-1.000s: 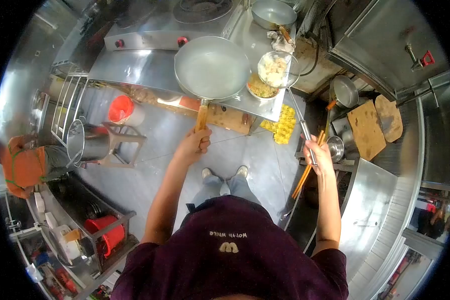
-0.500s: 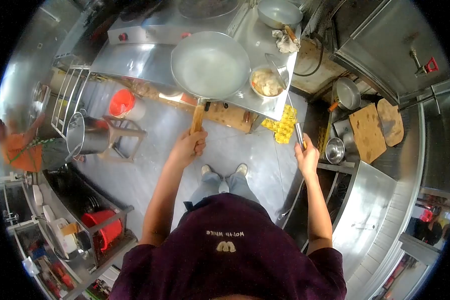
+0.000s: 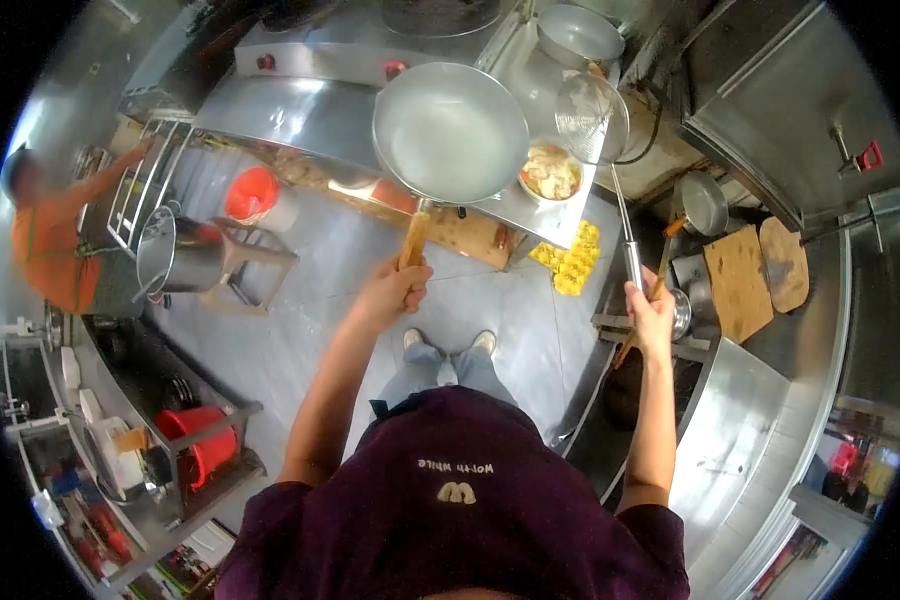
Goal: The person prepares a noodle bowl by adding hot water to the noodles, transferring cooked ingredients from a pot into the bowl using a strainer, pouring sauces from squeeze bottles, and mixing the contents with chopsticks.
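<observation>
My left hand (image 3: 398,292) is wrapped round the wooden handle of a pale round pan (image 3: 451,132), which is level over the front edge of the steel counter. My right hand (image 3: 652,310) grips the metal handle of a round wire strainer (image 3: 591,118). A brown stick-like handle (image 3: 658,289) also passes through the right hand; its far end is hard to make out. Below the strainer, a bowl of food (image 3: 551,173) with pale and orange pieces sits on the counter's corner.
A second pan (image 3: 581,36) lies at the counter's back. Left stand a red bucket (image 3: 253,194) and a metal pot (image 3: 178,250). A person in orange (image 3: 55,250) is at far left. Boards (image 3: 738,283) and another pan (image 3: 702,203) are at right.
My right hand has moved right, and the strainer is now turned with its mesh face showing. The pan in my left hand has shifted slightly right. The person in orange has come further into view.
</observation>
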Demonstrator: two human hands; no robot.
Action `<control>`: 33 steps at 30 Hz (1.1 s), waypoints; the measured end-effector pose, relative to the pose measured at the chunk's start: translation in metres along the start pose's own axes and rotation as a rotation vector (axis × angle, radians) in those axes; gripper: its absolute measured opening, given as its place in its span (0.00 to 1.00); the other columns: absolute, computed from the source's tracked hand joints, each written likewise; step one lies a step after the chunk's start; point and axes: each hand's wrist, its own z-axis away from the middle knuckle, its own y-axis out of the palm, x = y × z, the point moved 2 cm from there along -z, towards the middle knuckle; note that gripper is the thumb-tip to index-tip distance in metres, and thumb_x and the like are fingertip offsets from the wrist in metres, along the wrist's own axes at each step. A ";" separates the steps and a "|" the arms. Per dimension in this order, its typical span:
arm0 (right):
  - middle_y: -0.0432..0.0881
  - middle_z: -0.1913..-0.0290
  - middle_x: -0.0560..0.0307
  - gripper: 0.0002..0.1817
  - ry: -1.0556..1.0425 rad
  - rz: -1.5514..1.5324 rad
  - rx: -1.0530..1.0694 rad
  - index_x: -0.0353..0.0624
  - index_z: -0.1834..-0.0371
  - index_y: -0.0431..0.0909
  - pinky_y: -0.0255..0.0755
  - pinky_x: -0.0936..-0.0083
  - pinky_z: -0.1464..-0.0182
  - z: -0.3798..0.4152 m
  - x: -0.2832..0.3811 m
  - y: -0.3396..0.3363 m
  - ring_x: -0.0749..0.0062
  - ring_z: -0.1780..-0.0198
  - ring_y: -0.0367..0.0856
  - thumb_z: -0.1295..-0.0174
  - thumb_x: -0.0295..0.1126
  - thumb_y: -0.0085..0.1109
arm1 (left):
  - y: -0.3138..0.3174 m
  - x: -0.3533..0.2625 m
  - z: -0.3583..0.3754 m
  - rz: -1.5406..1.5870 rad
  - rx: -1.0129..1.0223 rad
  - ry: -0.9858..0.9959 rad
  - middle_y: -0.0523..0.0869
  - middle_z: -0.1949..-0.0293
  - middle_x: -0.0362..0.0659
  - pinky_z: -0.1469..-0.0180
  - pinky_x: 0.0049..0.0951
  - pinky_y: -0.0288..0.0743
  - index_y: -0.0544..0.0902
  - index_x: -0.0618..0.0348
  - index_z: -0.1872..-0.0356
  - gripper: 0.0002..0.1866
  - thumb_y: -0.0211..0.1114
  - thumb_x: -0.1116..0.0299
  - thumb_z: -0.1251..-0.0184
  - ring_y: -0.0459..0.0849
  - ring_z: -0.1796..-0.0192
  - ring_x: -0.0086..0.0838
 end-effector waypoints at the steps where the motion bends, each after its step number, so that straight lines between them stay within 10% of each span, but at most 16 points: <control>1: 0.69 0.80 0.72 0.19 -0.053 0.008 0.045 0.34 0.49 0.71 0.56 0.90 0.80 -0.004 0.007 -0.002 0.89 0.81 0.63 0.45 0.28 0.56 | 0.000 0.001 0.001 -0.001 0.007 0.005 0.65 0.82 0.32 0.84 0.18 0.55 0.68 0.56 0.68 0.06 0.57 0.73 0.43 0.62 0.84 0.16; 8: 0.75 0.80 0.60 0.19 -0.457 0.464 0.186 0.31 0.52 0.71 0.66 0.78 0.74 -0.046 0.056 0.023 0.73 0.80 0.71 0.46 0.30 0.56 | 0.005 0.006 0.003 -0.030 0.079 0.067 0.64 0.84 0.31 0.86 0.18 0.53 0.69 0.55 0.66 0.07 0.58 0.70 0.44 0.61 0.86 0.16; 15: 0.76 0.75 0.36 0.17 -0.352 0.821 0.180 0.35 0.57 0.74 0.71 0.61 0.63 -0.006 0.084 0.059 0.48 0.69 0.78 0.48 0.34 0.53 | 0.006 0.007 0.010 -0.106 0.096 0.090 0.68 0.87 0.36 0.85 0.20 0.57 0.69 0.59 0.70 0.07 0.57 0.70 0.43 0.63 0.87 0.19; 20: 0.67 0.87 0.63 0.10 0.365 -0.055 0.401 0.36 0.61 0.73 0.52 0.87 0.92 0.007 0.056 0.050 0.82 0.93 0.59 0.43 0.30 0.50 | 0.005 0.021 -0.002 -0.052 0.091 0.083 0.65 0.84 0.32 0.85 0.18 0.54 0.69 0.56 0.67 0.07 0.57 0.71 0.43 0.61 0.86 0.16; 23: 0.67 0.86 0.61 0.13 0.478 -0.358 0.486 0.33 0.57 0.71 0.53 0.88 0.93 0.007 0.043 0.046 0.82 0.93 0.61 0.42 0.30 0.50 | 0.006 0.027 -0.006 -0.037 0.099 0.085 0.65 0.84 0.31 0.85 0.18 0.54 0.68 0.57 0.66 0.07 0.58 0.71 0.43 0.61 0.85 0.15; 33: 0.67 0.86 0.63 0.16 0.251 -0.486 0.461 0.33 0.54 0.70 0.53 0.89 0.91 0.011 0.064 0.022 0.84 0.92 0.59 0.41 0.32 0.48 | 0.018 0.009 -0.006 -0.032 0.063 0.063 0.66 0.86 0.34 0.85 0.19 0.56 0.68 0.58 0.69 0.07 0.57 0.71 0.45 0.62 0.86 0.18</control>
